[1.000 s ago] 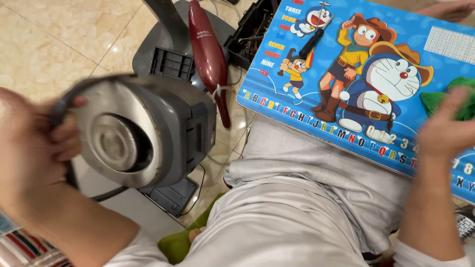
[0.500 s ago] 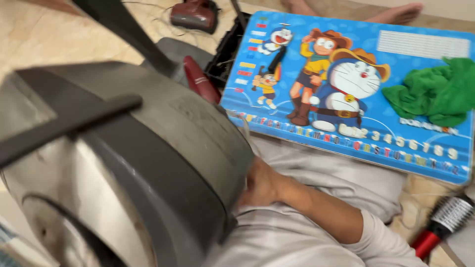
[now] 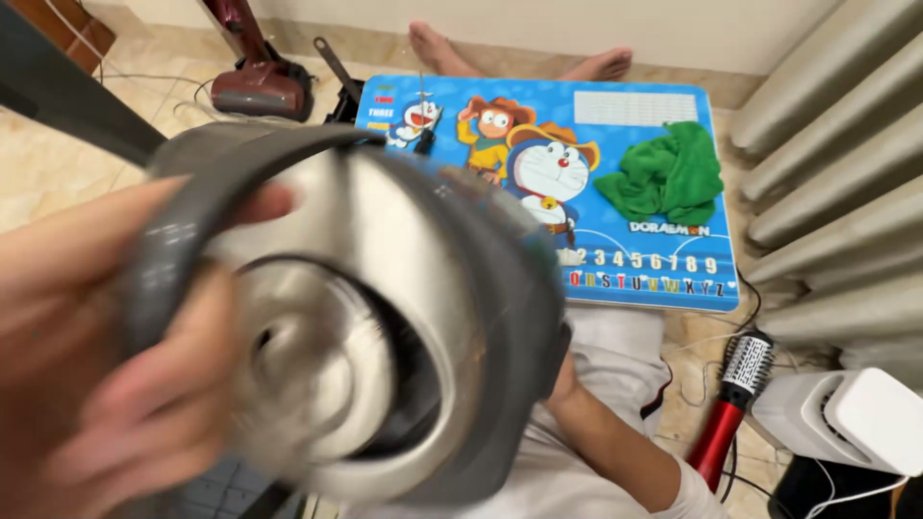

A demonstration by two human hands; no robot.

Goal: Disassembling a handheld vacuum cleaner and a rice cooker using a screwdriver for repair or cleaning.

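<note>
Close before the camera, above the lap: a round housing (image 3: 385,317) of grey plastic with a bright metal disc inside, lifted up and much blurred. On its left rim, the left hand (image 3: 106,365), closed around the grey band, thumb over the top edge, the other fingers curled in from below, also blurred. Behind the lower right edge, only a small part of the right hand (image 3: 562,377) in view, pressed against the back of the housing; impossible to tell how far open, with the fingers hidden by the grey shell.

As for progress, probably early or in the middle: housing raised and turned with its open metal side toward the face, as if for a look inside; no tool on it, no part taken off as far as visible. Green cloth (image 3: 670,173) crumpled and untouched on the blue surface (image 3: 654,279) with cartoon pictures, well apart from both hands. Near the right forearm, on the floor, a red round hairbrush (image 3: 735,404). Far on the left, a maroon vacuum cleaner (image 3: 260,86).
</note>
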